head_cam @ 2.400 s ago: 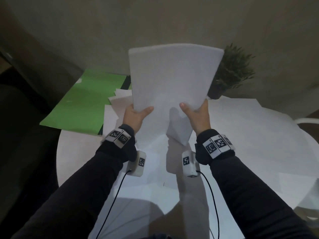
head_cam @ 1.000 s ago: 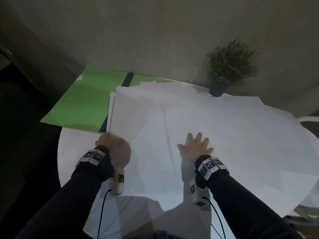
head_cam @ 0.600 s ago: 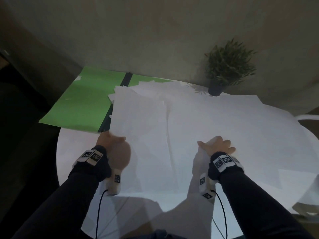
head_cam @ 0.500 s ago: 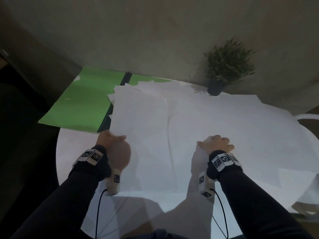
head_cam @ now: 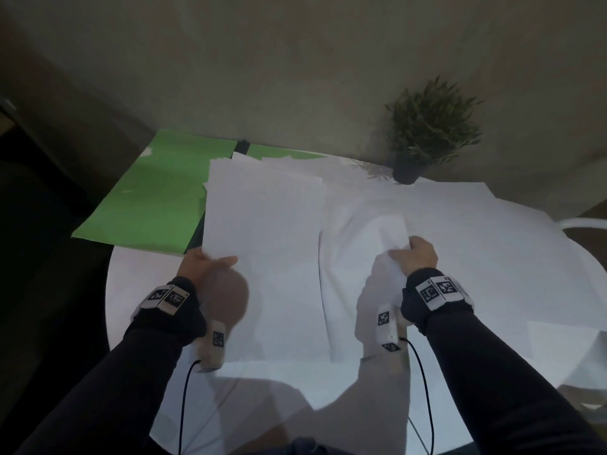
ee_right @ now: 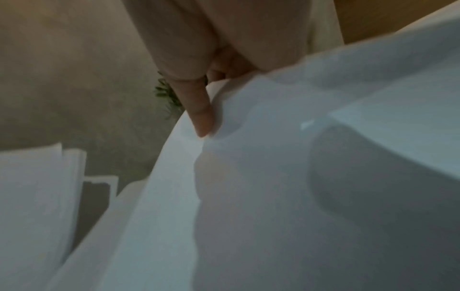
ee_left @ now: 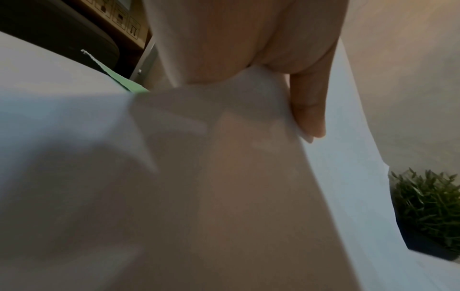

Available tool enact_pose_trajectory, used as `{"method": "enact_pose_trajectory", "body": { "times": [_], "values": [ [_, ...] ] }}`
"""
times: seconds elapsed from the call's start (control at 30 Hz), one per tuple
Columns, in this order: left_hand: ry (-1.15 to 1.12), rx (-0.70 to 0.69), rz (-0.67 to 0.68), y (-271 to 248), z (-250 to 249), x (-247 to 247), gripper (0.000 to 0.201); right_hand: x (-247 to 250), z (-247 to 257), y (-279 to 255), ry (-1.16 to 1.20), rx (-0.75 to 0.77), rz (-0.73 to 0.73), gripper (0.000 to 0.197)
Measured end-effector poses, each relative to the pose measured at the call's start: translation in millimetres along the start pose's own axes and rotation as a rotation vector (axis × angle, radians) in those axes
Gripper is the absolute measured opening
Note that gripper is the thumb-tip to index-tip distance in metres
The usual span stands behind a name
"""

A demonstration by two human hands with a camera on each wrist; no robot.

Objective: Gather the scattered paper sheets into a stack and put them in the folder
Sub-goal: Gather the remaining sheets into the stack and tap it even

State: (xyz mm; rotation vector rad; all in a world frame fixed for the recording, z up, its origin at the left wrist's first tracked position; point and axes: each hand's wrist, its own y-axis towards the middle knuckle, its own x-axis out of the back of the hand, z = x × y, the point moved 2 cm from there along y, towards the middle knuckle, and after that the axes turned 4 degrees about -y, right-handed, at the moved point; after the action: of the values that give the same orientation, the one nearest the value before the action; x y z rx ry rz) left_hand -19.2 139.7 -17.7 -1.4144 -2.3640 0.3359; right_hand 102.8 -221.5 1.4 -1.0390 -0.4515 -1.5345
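An open green folder [head_cam: 154, 198] lies at the table's far left, its right half mostly covered by white sheets. My left hand [head_cam: 205, 266] pinches the near left corner of a stack of white sheets [head_cam: 262, 231], thumb on top; the left wrist view shows that thumb [ee_left: 308, 110] against the paper [ee_left: 224, 177]. My right hand [head_cam: 415, 257] grips a white sheet [head_cam: 361, 244] that bulges upward beside the stack. In the right wrist view my thumb [ee_right: 199, 114] presses on this crumpled sheet [ee_right: 298, 177]. More loose sheets [head_cam: 492, 244] lie spread to the right.
A small potted plant [head_cam: 423, 133] stands at the back of the round white table [head_cam: 131, 290], against the wall. Another sheet [head_cam: 555, 343] hangs over the table's right edge. A white chair rim [head_cam: 584, 223] shows at far right.
The raised stack came down onto the table. My left hand now holds its near left corner. My right hand went from flat on the sheets to gripping one and lifting it.
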Motion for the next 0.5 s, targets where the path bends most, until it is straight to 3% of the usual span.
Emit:
{"method": "enact_pose_trajectory", "body": {
  "times": [0.17,0.37,0.43,0.47,0.5],
  "values": [
    [-0.044,0.019,0.012,2.5,0.3,2.0,0.029,34.9,18.0,-2.9,0.358,0.072,-0.350,0.018],
    [-0.126,0.030,0.097,1.7,-1.1,5.6,0.044,65.4,40.8,-5.6,0.822,0.234,-0.453,0.006],
    [-0.158,0.015,0.168,0.9,-5.0,10.8,0.032,70.9,43.2,-4.0,0.864,0.236,-0.564,0.007],
    [-0.181,-0.007,0.202,1.2,-7.0,13.3,0.037,73.0,43.8,-3.8,0.886,0.220,-0.634,0.009],
    [-0.182,-0.022,0.234,0.0,-11.5,14.7,0.057,74.2,44.2,-3.8,0.919,0.192,-0.694,0.015]
  ]
}}
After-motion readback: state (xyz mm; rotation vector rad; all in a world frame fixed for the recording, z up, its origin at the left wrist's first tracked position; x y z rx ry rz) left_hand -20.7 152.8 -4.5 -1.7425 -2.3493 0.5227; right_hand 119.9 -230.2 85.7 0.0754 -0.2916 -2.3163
